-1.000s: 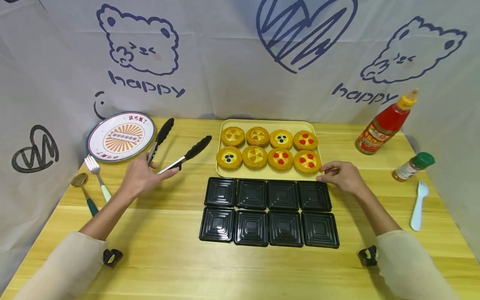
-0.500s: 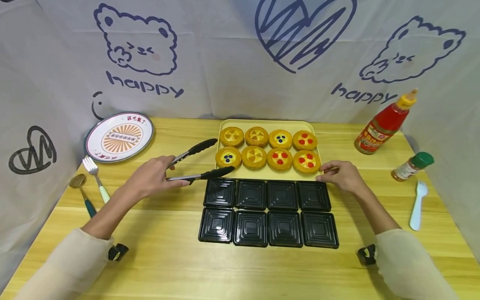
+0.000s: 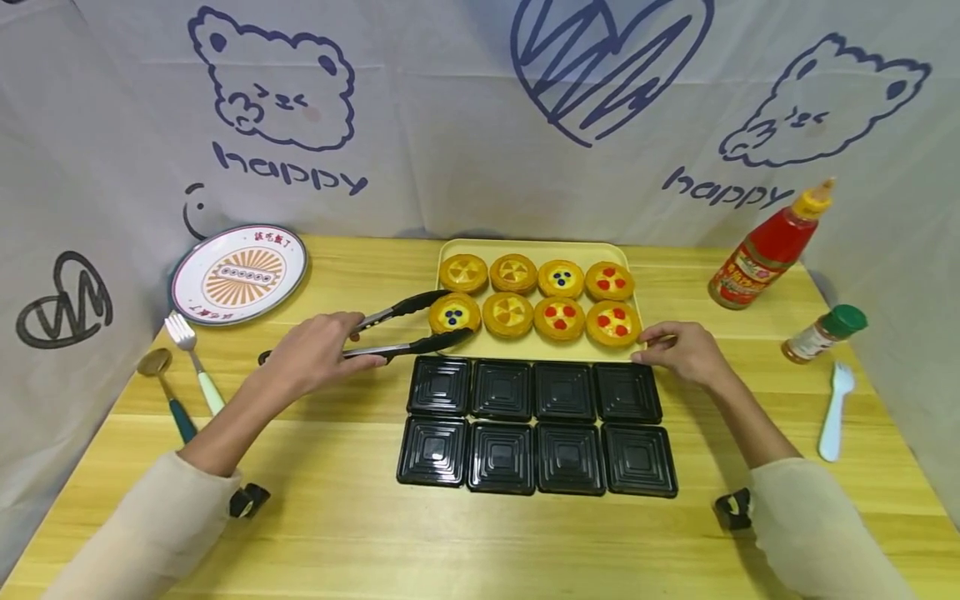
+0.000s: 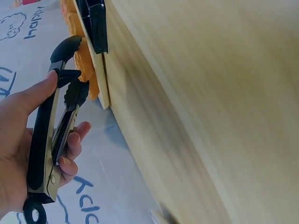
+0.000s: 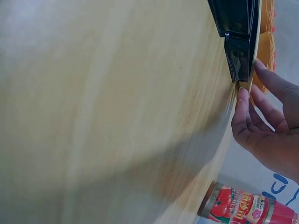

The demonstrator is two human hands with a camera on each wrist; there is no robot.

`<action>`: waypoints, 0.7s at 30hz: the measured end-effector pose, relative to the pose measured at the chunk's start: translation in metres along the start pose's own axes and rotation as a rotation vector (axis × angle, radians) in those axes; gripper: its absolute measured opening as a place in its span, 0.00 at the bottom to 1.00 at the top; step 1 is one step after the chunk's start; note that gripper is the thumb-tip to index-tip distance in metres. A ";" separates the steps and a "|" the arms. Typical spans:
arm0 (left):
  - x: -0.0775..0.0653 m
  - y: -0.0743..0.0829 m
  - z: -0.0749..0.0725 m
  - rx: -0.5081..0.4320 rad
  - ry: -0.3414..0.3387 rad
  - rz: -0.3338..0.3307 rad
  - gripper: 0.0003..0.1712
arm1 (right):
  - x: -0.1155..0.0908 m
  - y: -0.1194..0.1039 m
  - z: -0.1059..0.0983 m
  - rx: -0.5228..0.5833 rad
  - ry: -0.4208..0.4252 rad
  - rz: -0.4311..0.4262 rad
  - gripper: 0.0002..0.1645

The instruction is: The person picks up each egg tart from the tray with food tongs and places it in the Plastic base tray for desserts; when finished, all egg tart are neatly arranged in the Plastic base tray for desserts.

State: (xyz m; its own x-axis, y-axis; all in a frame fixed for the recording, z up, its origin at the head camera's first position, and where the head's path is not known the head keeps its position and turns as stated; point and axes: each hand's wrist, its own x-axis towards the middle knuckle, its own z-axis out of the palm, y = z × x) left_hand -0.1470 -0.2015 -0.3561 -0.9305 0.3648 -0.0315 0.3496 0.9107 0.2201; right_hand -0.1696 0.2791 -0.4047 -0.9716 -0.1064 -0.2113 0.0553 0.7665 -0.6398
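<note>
My left hand (image 3: 315, 352) grips a pair of black-tipped metal tongs (image 4: 43, 135), thumb on one arm and fingers curled round the other. The tong tips stand either side of a blueberry tart (image 3: 453, 317) at the front left of the yellow tray (image 3: 540, 350). Several other tarts, such as a strawberry tart (image 3: 613, 323) and a yellow-wedge tart (image 3: 508, 315), share the tray in two rows. At the tray's front right corner, my right hand (image 3: 681, 353) pinches the rim between thumb and fingers, as the right wrist view also shows.
Two rows of black square plastic trays (image 3: 501, 454) lie in front of the yellow tray. To the left are a plate (image 3: 243, 275), a fork (image 3: 195, 358) and a spoon (image 3: 168, 387). A red sauce bottle (image 3: 765, 254), a green-capped jar (image 3: 825, 333) and a pale blue fork (image 3: 836, 412) stand or lie right.
My left hand has carried the tongs rightward from beside the plate to the blueberry tart, and their tips have drawn closer together around it. My right hand has stayed at the tray corner.
</note>
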 end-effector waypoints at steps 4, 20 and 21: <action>-0.014 -0.003 -0.007 -0.001 0.027 0.011 0.33 | 0.000 0.000 0.000 -0.005 -0.002 0.001 0.26; -0.069 -0.004 -0.006 0.031 -0.011 0.122 0.39 | 0.002 0.001 -0.001 -0.004 -0.011 -0.002 0.26; -0.069 -0.005 -0.005 0.035 -0.015 0.120 0.40 | 0.002 0.001 -0.001 -0.005 -0.012 -0.001 0.26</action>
State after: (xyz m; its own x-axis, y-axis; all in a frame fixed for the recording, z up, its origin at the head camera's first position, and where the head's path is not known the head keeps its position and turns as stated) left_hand -0.0846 -0.2321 -0.3501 -0.8800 0.4745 -0.0217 0.4624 0.8663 0.1891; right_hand -0.1717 0.2804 -0.4050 -0.9687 -0.1146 -0.2201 0.0536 0.7693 -0.6366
